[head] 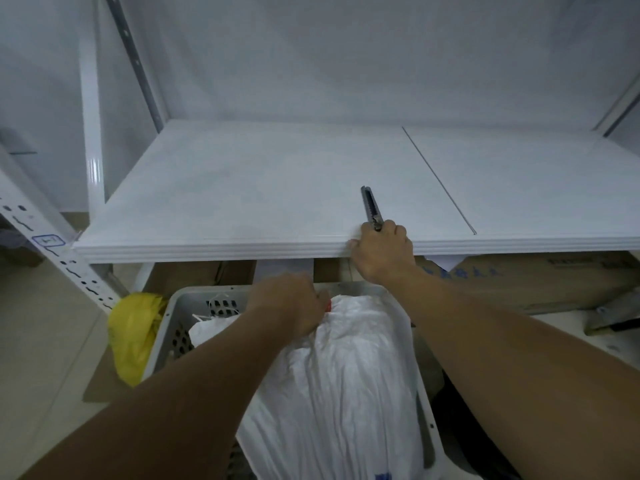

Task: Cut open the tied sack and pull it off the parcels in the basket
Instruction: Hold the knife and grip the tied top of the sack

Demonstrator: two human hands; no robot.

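My left hand [294, 303] squeezes the tied neck of the white sack [346, 375] in the basket [180, 327]. My right hand [381, 251] grips the knife [370, 209] on the shelf [242, 202]. I should cut just below the knot, blade pointing away.

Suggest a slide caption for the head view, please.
Left hand grips the white sack's neck in the basket; right hand holds a utility knife on the shelf.

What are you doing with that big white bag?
A person is getting ready to open it. The left hand grips the bunched top of the white sack, which sits in a grey basket on the floor. The right hand is on a utility knife lying at the white shelf's front edge. The sack looks uncut.
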